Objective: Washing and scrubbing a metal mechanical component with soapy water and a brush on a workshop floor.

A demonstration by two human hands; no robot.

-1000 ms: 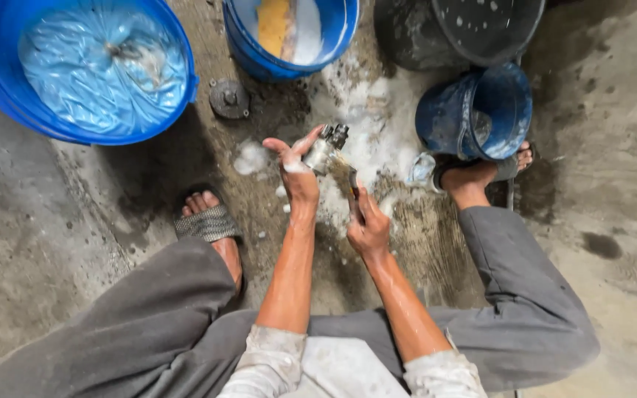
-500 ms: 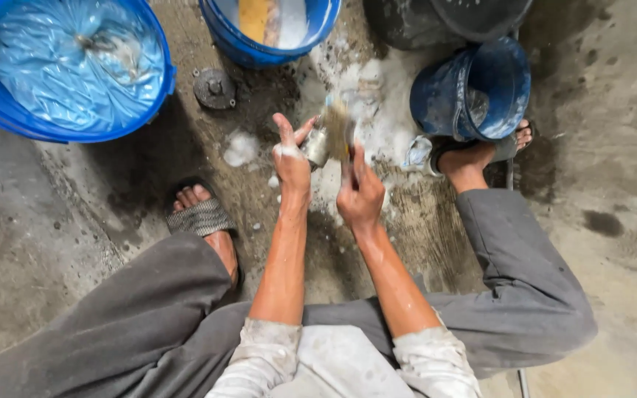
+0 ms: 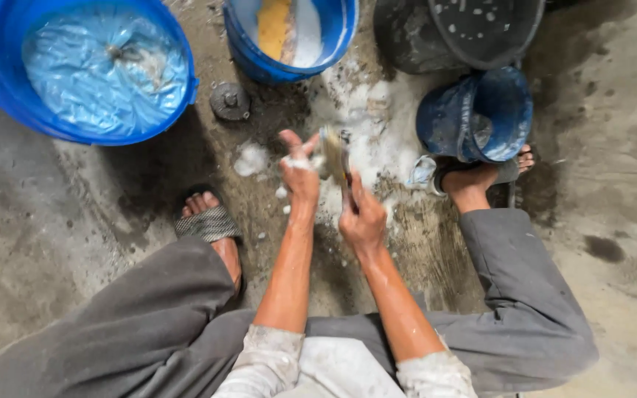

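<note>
Soapy white foam [image 3: 366, 140] coats the wet concrete floor [image 3: 60, 243], and it serves as the landmark here. Just above its near edge the person holds a paintbrush [image 3: 335, 156] between both hands. The right hand [image 3: 363, 221] is clamped round the handle (thumb and fingers closed on it). The left hand [image 3: 300, 173] presses against the bristle end, with the thumb and forefinger spread apart and the other fingers curled in, lather clinging to them.

By the look of it the brush is light and stiff in the handle, soft and springy at the bristles, and slippery with suds. The handle, close to the metal ferrule, seems the surest place to grip.

Beyond the foam stands a blue bucket [image 3: 289, 37] holding a yellow sponge. To the foam's right a smaller blue pail [image 3: 477, 114] lies tipped on its side, touching the person's right foot [image 3: 481, 177]. Behind that pail is a dark grey tub [image 3: 458, 33]. Well to the foam's left sits a wide blue basin [image 3: 97, 74] of water, and nearer to it a round metal drain cap [image 3: 230, 101]. The left foot [image 3: 211, 228], in a sandal, rests on the floor below that cap.
</note>
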